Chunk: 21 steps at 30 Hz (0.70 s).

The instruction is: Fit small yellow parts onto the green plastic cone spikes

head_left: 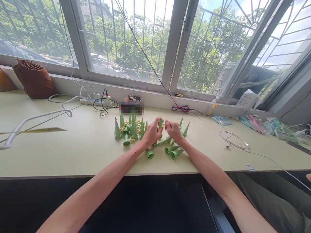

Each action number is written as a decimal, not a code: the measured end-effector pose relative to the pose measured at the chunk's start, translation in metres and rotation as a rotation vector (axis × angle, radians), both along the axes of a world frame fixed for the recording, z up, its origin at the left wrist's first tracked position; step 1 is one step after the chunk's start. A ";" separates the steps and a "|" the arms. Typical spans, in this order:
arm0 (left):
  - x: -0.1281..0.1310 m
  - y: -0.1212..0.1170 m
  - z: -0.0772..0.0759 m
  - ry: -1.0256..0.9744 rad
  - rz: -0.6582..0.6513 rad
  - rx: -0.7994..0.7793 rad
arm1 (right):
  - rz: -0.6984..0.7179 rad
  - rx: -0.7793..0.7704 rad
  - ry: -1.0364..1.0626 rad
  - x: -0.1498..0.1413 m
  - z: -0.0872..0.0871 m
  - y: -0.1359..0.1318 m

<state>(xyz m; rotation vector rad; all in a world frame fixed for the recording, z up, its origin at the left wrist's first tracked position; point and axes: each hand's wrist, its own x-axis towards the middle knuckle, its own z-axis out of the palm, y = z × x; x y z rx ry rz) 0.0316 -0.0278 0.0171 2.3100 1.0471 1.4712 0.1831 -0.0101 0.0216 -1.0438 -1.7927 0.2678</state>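
Above the pale table [85, 145], my left hand [152, 132] is closed round a green plastic cone spike [160, 123], its fingers hiding much of it. Close beside it my right hand [174, 130] pinches a small yellow plastic piece [164, 125] at the side of that spike. Several more green cone spikes [118, 131] stand point up to the left, with small yellow pieces [132, 139] among them. Others lie on their sides below my hands, such as a spike with its threaded open end [150, 155] facing me. Two spikes [186, 129] stand just past my right hand.
A small open box [132, 105] stands at the back, near a power strip [97, 102]. To the left are a brown bag [34, 79] and a white bent cable [36, 119]. Coiled white cable [233, 140] and plastic packets [255, 124] lie to the right. Another person's leg [269, 197] shows lower right.
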 end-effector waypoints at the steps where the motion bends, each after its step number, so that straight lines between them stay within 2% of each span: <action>1: 0.000 -0.001 0.000 0.009 -0.002 -0.001 | -0.006 -0.004 0.005 0.000 0.000 0.000; 13: 0.000 0.002 0.000 -0.014 0.014 -0.003 | -0.044 0.001 0.055 0.000 0.000 0.001; 17: 0.000 0.004 -0.002 -0.027 0.044 -0.003 | 0.014 -0.010 0.098 0.000 0.000 0.001; 21: -0.001 0.006 -0.004 -0.053 0.079 -0.001 | 0.058 0.000 0.033 0.000 -0.001 0.002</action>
